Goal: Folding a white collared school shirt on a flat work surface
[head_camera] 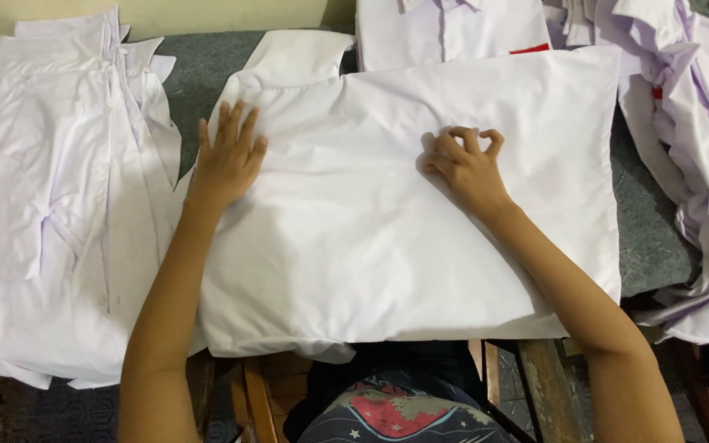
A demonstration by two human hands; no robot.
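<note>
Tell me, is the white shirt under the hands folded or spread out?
Spread out: the white shirt lies flat, sleeve out.

The folded shirt (pixel 453 37) at the top is cut off by the frame, as are the heaped shirts (pixel 699 123) on the right. The white shirt (pixel 387 246) hides most of the grey table cover (pixel 198 74).

grey-covered table (pixel 650 246), cream wall (pixel 207 15), wooden frame (pixel 545 385) below.

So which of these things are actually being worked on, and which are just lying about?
In hand:
white shirt, left hand flat on it, right hand pinching its cloth.

Lying about:
pile of white shirts, folded shirt, heap of shirts, grey table cover.
</note>
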